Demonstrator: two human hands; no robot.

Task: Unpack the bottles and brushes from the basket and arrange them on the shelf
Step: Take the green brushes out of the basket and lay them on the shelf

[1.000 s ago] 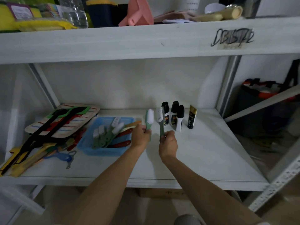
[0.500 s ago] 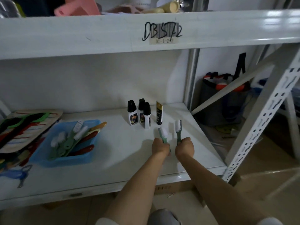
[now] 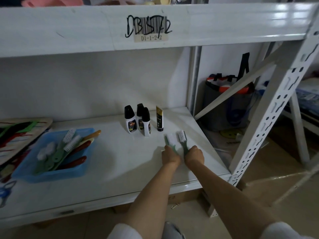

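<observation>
1. Head view, your hands: your left hand [image 3: 170,156] is curled round the handle of one green brush [image 3: 170,141], and your right hand [image 3: 194,155] is curled round the handle of a second green brush [image 3: 182,139]. Both fists sit low on the shelf [image 3: 120,157], side by side and nearly touching, bristle heads pointing away from you. Holding them by the handle ends seems meant to let you lay the pair down parallel.

2. Head view, what is already arranged: three white bottles [image 3: 138,120] with black caps stand upright in a tight cluster toward the back, with a dark tube [image 3: 159,119] upright just beside them on the right. Your two brushes lie just in front of that group, probably so that like goes with like and the taller things stay behind.

3. Head view, what remains: the blue basket [image 3: 50,173] sits well apart on the left of the same shelf and holds more brushes [image 3: 69,144], green-handled and red-handled, leaning in a heap. By my judgement you are partway through; no bottles show in the basket.
</observation>
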